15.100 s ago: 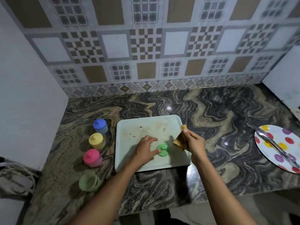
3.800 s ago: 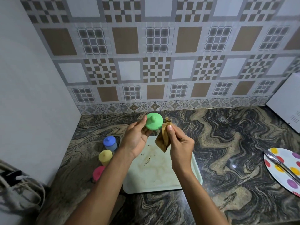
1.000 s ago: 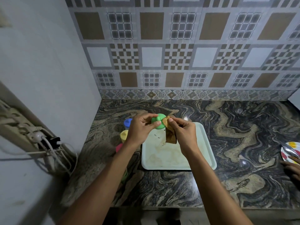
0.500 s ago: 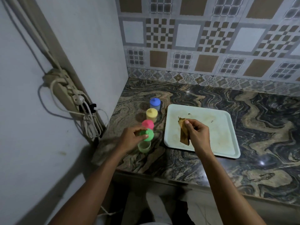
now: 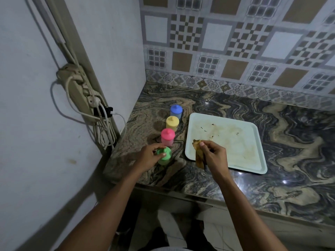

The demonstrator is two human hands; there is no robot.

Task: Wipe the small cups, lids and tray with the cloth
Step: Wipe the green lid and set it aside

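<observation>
Several small lidded cups stand in a row on the counter left of the tray: blue cup (image 5: 176, 111), yellow cup (image 5: 172, 122), pink cup (image 5: 168, 136) and, nearest, the green cup (image 5: 164, 161). My left hand (image 5: 151, 156) grips the green lid (image 5: 163, 153), which sits on top of the green cup. My right hand (image 5: 213, 155) pinches a folded brown cloth (image 5: 198, 154) over the front left corner of the pale tray (image 5: 253, 160). The tray carries brown stains and dark crumbs.
The marble counter (image 5: 272, 187) ends at a white side wall on the left, where a power strip with cables (image 5: 85, 98) hangs. A tiled backsplash (image 5: 235, 51) runs behind. The counter's front edge lies just below my wrists.
My left hand carried the green lid from above the tray to the left and set it down onto the green cup. My right hand lowered the cloth toward the tray's front left corner.
</observation>
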